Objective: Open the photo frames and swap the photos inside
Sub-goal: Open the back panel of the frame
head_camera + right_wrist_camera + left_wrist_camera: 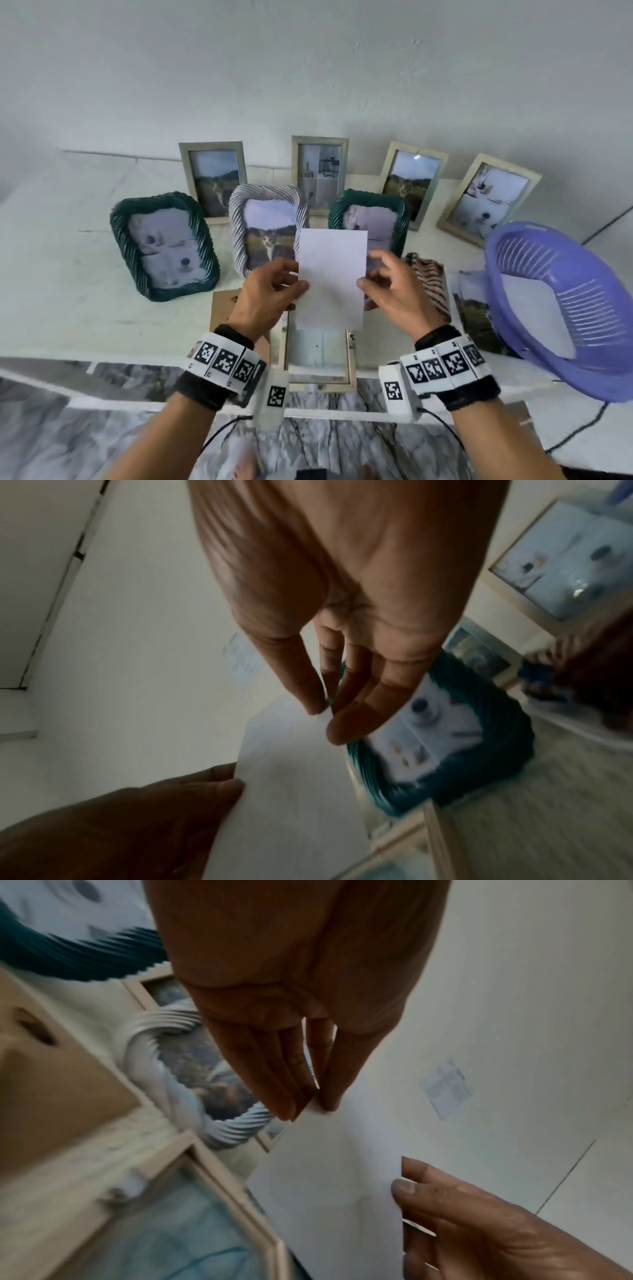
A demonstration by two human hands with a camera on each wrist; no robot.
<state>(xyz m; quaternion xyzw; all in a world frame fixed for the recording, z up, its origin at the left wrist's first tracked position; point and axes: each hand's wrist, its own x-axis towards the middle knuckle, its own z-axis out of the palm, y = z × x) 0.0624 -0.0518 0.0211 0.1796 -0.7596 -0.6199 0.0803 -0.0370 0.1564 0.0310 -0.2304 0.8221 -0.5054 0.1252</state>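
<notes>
I hold a photo (pixel 330 277) upright above the table, its blank white back toward me. My left hand (pixel 274 291) pinches its left edge and my right hand (pixel 387 284) pinches its right edge. In the left wrist view the photo (pixel 329 1191) sits between thumb and fingers; the right wrist view shows the same photo (pixel 291 777). Below it an opened wooden frame (pixel 318 356) lies face down at the table's front edge, its glass bare. Its brown backing board (pixel 226 308) lies to the left.
Several framed photos stand behind: a dark green woven frame (pixel 164 246), a white woven frame (pixel 263 222), another green one (pixel 370 216) and wooden ones by the wall. A purple basket (pixel 561 308) tilts at the right, beside a striped cloth (pixel 428 277) and loose photos (pixel 472 301).
</notes>
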